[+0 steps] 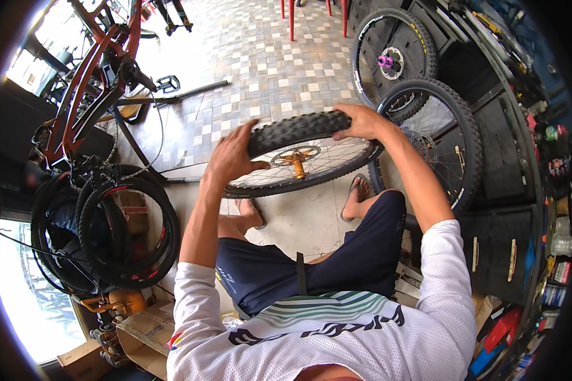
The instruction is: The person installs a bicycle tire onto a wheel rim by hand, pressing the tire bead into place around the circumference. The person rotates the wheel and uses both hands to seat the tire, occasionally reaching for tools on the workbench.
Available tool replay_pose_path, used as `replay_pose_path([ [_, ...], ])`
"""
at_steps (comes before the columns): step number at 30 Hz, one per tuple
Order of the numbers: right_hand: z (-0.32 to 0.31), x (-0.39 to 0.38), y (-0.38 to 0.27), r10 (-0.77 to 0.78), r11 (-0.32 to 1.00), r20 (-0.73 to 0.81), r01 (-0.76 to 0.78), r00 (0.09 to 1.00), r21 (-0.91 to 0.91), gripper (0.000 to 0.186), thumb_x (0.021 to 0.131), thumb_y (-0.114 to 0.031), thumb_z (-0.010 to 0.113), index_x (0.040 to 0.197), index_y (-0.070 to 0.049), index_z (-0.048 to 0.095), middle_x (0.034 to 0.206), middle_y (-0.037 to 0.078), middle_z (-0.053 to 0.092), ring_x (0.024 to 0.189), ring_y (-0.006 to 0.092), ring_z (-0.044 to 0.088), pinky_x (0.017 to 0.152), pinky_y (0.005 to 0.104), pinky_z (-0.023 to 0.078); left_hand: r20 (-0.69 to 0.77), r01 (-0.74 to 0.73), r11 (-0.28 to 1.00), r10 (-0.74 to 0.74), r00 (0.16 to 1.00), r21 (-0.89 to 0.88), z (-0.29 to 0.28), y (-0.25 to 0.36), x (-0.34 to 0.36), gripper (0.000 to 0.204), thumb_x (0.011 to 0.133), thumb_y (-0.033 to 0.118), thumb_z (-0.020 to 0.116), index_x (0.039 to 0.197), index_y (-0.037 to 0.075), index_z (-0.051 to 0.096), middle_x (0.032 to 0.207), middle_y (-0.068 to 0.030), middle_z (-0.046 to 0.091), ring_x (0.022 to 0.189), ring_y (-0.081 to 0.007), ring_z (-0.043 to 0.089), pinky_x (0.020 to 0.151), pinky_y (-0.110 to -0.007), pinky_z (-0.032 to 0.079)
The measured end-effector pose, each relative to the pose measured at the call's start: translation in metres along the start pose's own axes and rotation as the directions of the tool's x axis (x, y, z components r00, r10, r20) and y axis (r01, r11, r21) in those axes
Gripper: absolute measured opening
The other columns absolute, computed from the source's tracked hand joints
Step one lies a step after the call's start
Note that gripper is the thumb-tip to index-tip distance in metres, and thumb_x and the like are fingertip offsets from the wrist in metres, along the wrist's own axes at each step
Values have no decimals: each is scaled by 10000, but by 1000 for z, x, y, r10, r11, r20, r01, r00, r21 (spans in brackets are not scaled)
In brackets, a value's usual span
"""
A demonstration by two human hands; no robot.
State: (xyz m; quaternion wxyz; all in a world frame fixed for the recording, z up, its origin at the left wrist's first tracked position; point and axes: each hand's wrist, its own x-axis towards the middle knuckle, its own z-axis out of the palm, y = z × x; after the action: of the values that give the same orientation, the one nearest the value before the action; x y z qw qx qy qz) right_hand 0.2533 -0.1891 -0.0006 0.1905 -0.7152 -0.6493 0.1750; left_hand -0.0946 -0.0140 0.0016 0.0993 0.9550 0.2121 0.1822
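Black knobby rubber fills both my palms: I hold a bicycle wheel (pixel 302 159) nearly flat above my knees, its gold hub (pixel 297 156) and silver spokes facing up. My left hand (pixel 231 157) wraps closed over the tyre's near left edge, and my right hand (pixel 361 122) presses down over the far right edge, fingers curled on the tread. Two more wheels (pixel 426 120) lean against dark cabinets to my right. An orange bike frame (pixel 92 76) stands at far left, above loose tyres (pixel 108 235).

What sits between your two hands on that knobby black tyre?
In the head view, only a bare run of knobby black tyre tread spans from the left hand to the right hand; below it hang silver spokes and a gold hub.
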Motion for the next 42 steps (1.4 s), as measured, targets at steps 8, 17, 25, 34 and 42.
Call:
replay_pose_path([
  [8, 2, 39, -111, -157, 924, 155, 200, 975, -326, 836, 674, -581, 908, 1261, -60, 618, 1132, 193, 724, 1142, 397, 677, 985, 507, 514, 169, 215, 951, -180, 969, -220, 22, 3, 1, 646, 763, 581, 873, 1112, 74, 680, 884, -157, 763, 862, -401, 737, 769, -488, 570],
  [17, 24, 65, -122, -98, 916, 226, 177, 969, -360, 572, 756, -499, 885, 1127, -101, 710, 985, 189, 763, 1035, 416, 717, 872, 512, 564, 188, 275, 914, -227, 956, -297, 27, 12, 11, 507, 781, 462, 883, 1064, 65, 744, 869, -185, 759, 834, -396, 729, 746, -473, 556],
  [25, 8, 57, -119, -37, 952, 314, 130, 949, -279, 490, 754, -472, 887, 1086, -133, 765, 1019, 159, 773, 1022, 382, 726, 863, 503, 552, 121, 147, 935, -113, 986, -322, 32, 7, -2, 793, 721, 435, 929, 1352, 76, 609, 1019, -205, 759, 930, -410, 729, 818, -466, 575],
  [34, -36, 18, -61, -21, 951, 55, 37, 998, -307, 722, 706, -490, 915, 1295, -130, 703, 1201, 155, 742, 1162, 373, 675, 1002, 475, 516, 287, 343, 927, -291, 913, -151, 41, -63, -70, 758, 720, 488, 897, 1309, 71, 664, 1047, -191, 776, 982, -381, 746, 891, -477, 576],
  [42, -45, -15, -74, -102, 960, -124, 65, 987, -274, 1039, 675, -497, 940, 1530, -116, 491, 1449, 219, 596, 1351, 418, 540, 1169, 475, 412, 109, -60, 997, 55, 993, 44, -40, 22, 28, 686, 830, 491, 832, 1378, 122, 647, 1216, -134, 724, 1114, -352, 628, 1035, -458, 495],
])
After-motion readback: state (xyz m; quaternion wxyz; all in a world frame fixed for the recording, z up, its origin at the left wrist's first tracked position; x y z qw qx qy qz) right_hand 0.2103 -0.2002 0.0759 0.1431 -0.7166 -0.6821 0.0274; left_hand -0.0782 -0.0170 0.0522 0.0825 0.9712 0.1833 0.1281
